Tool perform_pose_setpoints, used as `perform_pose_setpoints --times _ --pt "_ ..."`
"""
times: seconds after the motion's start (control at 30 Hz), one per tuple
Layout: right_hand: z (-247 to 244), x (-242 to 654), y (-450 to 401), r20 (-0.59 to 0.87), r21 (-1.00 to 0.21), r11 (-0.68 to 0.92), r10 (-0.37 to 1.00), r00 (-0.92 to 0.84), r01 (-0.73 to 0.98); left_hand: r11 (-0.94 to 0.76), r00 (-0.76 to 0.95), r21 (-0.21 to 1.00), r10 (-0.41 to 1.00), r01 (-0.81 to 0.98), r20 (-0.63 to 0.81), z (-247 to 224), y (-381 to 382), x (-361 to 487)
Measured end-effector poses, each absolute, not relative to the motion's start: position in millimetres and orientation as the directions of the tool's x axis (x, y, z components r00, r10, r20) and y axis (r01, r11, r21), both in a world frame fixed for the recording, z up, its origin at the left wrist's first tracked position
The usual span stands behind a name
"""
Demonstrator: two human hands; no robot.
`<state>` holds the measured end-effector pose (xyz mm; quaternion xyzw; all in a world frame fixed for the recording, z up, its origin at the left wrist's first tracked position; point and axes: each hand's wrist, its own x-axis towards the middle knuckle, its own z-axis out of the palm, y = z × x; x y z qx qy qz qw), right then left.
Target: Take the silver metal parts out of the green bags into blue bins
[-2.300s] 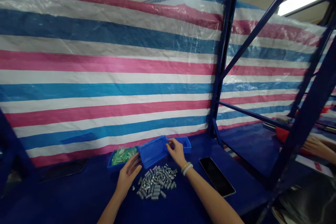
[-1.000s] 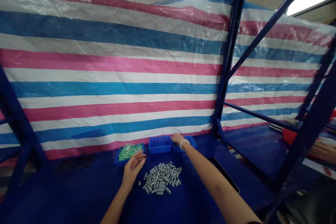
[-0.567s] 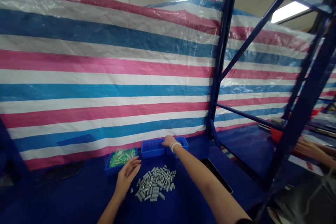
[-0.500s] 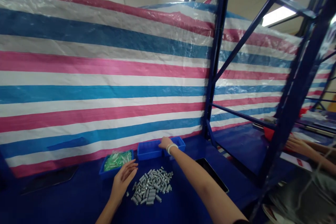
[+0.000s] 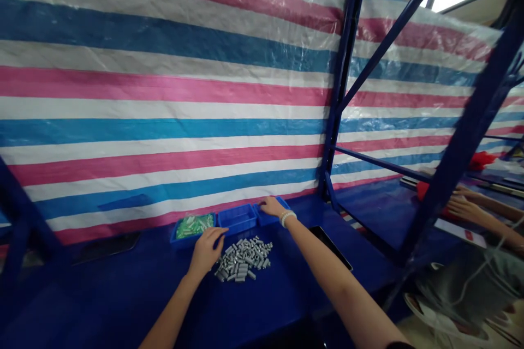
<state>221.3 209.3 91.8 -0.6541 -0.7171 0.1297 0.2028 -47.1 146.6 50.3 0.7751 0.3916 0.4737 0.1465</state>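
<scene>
My right hand [image 5: 271, 208] rests at the near rim of a blue plastic bin [image 5: 268, 218], its fingers pointing left, and a white beaded bracelet circles the wrist. Whether it holds anything is hidden. My left hand [image 5: 207, 248] hangs open just in front of a blue tray of green bagged parts [image 5: 193, 226], with the fingertips near a second, emptier-looking blue bin [image 5: 237, 219]. Between my hands lies a loose pile of short grey metal cylinders [image 5: 243, 259], close to my left hand's heel.
A dark tablet [image 5: 329, 247] lies right of my right arm on the blue bench [image 5: 123, 294], and a dark slab [image 5: 106, 247] lies at left. Blue steel rack uprights [image 5: 339, 82] stand before a striped tarp [image 5: 164, 109]. A co-worker's hands [image 5: 464, 207] work beyond the rack.
My right hand has let go of the middle blue bin, which now sits flat in line with the others, and has moved to the right bin. My left hand has moved closer to the bins.
</scene>
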Motion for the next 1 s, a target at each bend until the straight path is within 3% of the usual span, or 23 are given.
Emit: perform_pose_setpoints --times 0.1,0.17,0.53,1.0 --pt "86.1 234.4 194.2 0.123 -0.396 0.229 0.973 -0.196 0.889 -0.723 0.493 0.32 0.665 0.612 0.56 61.0 155.7 -19.2" --pt "79.2 238.0 185.7 0.127 -0.344 0.259 0.965 -0.228 0.903 -0.709 0.54 0.242 0.676 0.663 0.501 64.2 163.7 -1.7" --pt "56.0 228.1 174.4 0.235 -0.166 0.25 0.95 -0.208 0.954 -0.71 0.584 0.237 0.689 0.663 0.429 50.7 190.0 3.5" --pt "55.8 222.3 165.5 0.286 -0.166 0.23 0.942 -0.176 0.959 -0.758 0.619 0.245 0.64 0.604 0.455 51.9 203.0 0.9"
